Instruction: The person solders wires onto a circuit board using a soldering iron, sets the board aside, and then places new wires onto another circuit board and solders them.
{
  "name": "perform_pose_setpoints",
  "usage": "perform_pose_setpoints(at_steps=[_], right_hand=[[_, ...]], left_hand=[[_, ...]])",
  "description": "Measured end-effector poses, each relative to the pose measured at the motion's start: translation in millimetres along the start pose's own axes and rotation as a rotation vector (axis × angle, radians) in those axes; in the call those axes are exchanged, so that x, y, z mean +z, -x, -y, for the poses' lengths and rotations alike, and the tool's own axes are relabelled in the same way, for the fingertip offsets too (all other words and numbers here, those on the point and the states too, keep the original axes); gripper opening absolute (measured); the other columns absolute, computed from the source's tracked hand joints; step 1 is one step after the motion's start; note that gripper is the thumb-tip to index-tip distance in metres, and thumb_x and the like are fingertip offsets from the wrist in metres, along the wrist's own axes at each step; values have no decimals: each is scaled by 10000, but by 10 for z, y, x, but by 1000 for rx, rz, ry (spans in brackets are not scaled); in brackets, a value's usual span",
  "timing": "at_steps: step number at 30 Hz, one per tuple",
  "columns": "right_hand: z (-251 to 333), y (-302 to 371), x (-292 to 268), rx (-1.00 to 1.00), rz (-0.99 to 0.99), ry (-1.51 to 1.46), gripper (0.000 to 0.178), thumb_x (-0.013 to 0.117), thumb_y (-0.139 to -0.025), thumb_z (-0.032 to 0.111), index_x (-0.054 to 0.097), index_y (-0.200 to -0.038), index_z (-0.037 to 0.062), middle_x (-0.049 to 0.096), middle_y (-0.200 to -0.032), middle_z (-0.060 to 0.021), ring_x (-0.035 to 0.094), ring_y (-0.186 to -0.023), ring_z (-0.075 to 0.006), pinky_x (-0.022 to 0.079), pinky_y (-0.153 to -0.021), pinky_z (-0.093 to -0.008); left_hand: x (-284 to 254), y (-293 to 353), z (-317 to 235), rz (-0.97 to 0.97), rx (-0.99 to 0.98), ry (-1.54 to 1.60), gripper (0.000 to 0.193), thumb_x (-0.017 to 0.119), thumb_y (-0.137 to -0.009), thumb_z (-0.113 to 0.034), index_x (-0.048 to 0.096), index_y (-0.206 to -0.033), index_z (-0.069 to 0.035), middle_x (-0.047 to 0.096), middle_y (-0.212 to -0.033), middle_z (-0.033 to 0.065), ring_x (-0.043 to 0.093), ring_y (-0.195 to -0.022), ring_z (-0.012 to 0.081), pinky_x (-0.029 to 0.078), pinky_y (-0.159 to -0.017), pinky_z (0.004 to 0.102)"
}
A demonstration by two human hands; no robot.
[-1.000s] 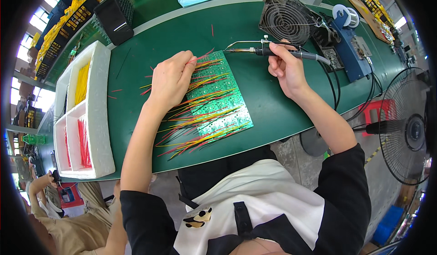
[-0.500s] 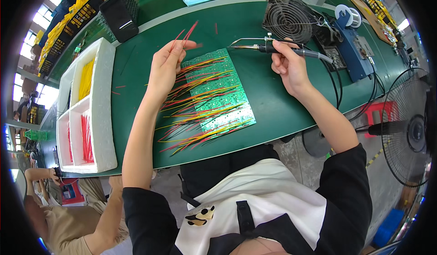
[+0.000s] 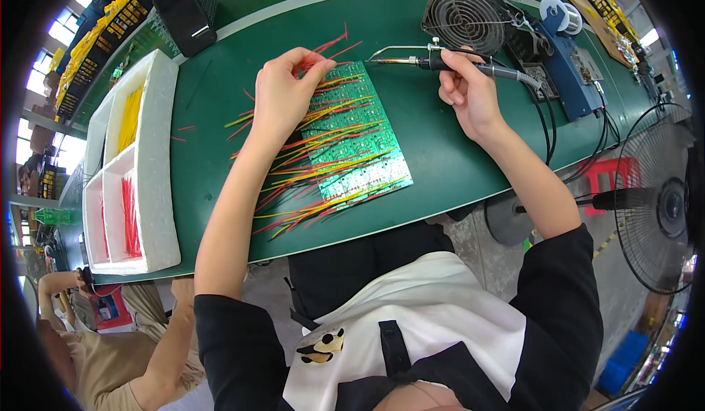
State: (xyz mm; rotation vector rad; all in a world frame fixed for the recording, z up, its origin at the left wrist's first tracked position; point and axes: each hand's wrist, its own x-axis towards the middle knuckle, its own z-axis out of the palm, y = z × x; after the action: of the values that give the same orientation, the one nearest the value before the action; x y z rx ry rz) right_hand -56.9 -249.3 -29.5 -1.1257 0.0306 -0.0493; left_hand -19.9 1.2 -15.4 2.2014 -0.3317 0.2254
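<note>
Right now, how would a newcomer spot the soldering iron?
On the green table, find the circuit board bearing coloured wires. Right of its far end, the right hand holds the soldering iron. Unlike the thin wires, it has a thick black handle with a slim metal tip.

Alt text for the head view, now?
A person's left hand pinches red wires by the far end of a wire-laden green circuit board, while the right hand holds a soldering iron, its tip near the board's far corner. A white foam tray sits at left on the table.
</note>
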Motion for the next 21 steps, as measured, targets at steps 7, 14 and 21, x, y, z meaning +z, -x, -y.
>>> perform_pose_setpoints(at_steps=[7, 14, 21], right_hand=[[-25, 5, 11, -27, 17, -12, 156, 607, -842, 154, 527, -738, 71, 492, -515, -16, 340, -375, -55, 285, -398, -219], [-34, 25, -9, -42, 18, -16, 151, 610, -840, 154, 527, -751, 66, 489, -512, -17, 334, -372, -55, 286, -394, -222], [-41, 30, 2, -39, 31, -20, 150, 610, -839, 146, 496, -763, 86, 487, -515, -23, 331, -370, -59, 284, -393, -225]], left_hand=[[86, 7, 79, -43, 132, -122, 215, 671, -778, -246, 682, -872, -52, 582, -640, 10, 432, -538, 74, 367, -526, 240], [-83, -43, -83, -15, 90, -44, 215, 667, -766, -261, 689, -844, -62, 660, -756, 116, 620, -678, 252, 469, -654, 336], [19, -159, 24, 158, 120, -47, 190, 622, -795, -186, 636, -857, -7, 652, -799, 146, 627, -749, 285, 476, -708, 348]])
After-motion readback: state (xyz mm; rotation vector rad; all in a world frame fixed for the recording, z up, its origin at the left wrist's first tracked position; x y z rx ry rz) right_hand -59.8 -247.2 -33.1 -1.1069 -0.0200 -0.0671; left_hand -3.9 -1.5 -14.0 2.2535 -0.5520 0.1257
